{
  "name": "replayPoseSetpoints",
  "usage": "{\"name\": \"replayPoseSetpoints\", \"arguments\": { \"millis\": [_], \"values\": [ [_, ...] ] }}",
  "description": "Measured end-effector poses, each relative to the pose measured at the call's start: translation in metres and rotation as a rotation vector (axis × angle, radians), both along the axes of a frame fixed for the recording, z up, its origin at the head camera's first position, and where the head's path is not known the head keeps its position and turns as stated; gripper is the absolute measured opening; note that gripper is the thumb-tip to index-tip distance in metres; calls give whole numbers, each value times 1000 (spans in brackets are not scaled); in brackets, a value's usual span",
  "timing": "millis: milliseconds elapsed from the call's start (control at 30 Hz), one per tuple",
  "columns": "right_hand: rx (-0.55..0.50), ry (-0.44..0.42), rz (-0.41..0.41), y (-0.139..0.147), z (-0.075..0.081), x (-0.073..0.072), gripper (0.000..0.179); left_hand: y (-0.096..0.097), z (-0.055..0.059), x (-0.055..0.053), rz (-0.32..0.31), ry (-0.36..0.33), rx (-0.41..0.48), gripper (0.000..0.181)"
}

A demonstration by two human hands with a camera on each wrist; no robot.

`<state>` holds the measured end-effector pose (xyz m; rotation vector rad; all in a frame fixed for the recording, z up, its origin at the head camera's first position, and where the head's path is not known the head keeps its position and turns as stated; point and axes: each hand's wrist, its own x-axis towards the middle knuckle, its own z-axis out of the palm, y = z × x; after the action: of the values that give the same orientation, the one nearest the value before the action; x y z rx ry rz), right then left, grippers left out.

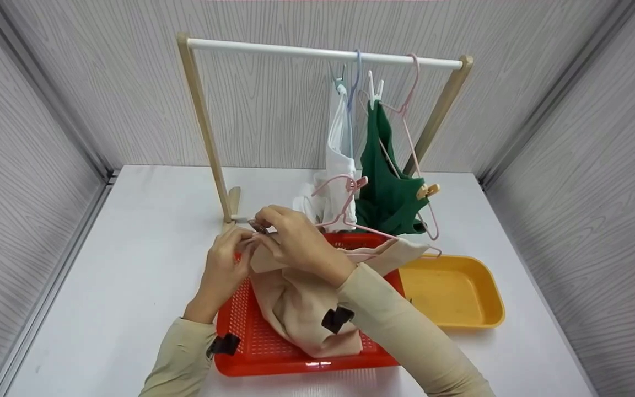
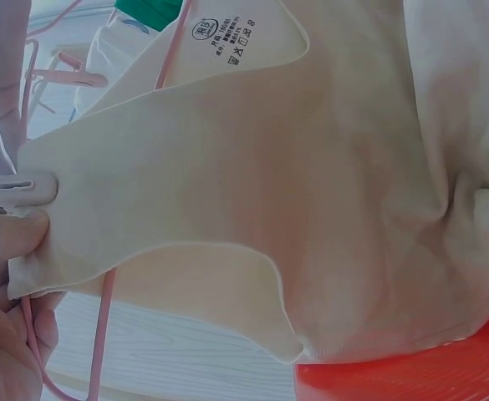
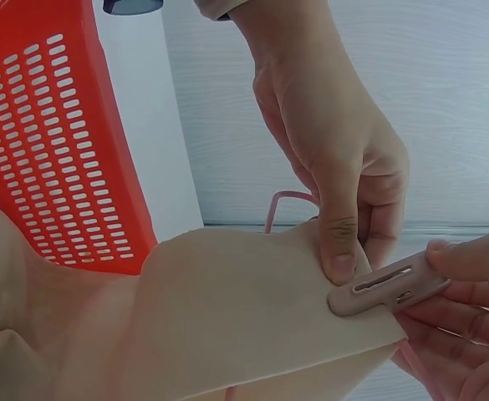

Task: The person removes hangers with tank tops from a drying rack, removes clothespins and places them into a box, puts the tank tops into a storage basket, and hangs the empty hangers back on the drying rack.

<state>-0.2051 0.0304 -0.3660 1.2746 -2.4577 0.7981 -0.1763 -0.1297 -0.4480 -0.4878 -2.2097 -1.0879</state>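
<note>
A beige sleeveless top (image 1: 306, 309) hangs from a pink hanger (image 1: 370, 229), its lower part drooping over the red basket (image 1: 306, 365). My left hand (image 1: 224, 270) pinches the strap at the hanger's left end, thumb on the cloth in the right wrist view. My right hand (image 1: 295, 237) holds a pale pinkish clothespin (image 3: 386, 284) by its handle end. The clothespin's tip lies over the strap edge, right beside the left thumb. A printed label (image 2: 223, 38) shows inside the neckline in the left wrist view.
Behind the hands stands a wooden rack with a white bar (image 1: 273, 49). From it hang a white garment (image 1: 340, 165) on a blue hanger and a green garment (image 1: 389, 193) on a pink hanger, both clipped with clothespins. A yellow tray (image 1: 496, 298) stands right of the basket.
</note>
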Motion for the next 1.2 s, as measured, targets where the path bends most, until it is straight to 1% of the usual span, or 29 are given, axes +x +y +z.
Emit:
{"name": "replayPoseSetpoints", "arguments": {
  "millis": [133, 267, 400, 567, 767, 967, 1067, 1200],
  "values": [
    [-42, 5, 17, 0, -3, -1, 11, 0, 0, 0, 4, 16, -8, 12],
    [-89, -8, 42, 1, -4, -1, 9, 0, 0, -1, 5, 30, -10, 11],
    [-129, -13, 53, 2, -5, -2, 8, 0, 0, -2, 2, 33, -4, 12],
    [-173, 9, 52, 2, -6, -1, 9, 0, 0, -1, -2, 16, 3, 13],
    [-233, 39, 78, 2, -5, 4, 11, 0, 0, 1, 8, -18, -8, 14],
    [-245, 50, 82, 3, -4, 8, 15, 0, 0, 0, 13, -15, -5, 11],
    [-242, 33, 90, 4, -5, 10, 18, -1, -1, -1, 6, -7, -4, 12],
    [-214, -5, 96, 5, -6, 13, 27, -2, -2, -2, 3, 10, -5, 14]
  ]
}}
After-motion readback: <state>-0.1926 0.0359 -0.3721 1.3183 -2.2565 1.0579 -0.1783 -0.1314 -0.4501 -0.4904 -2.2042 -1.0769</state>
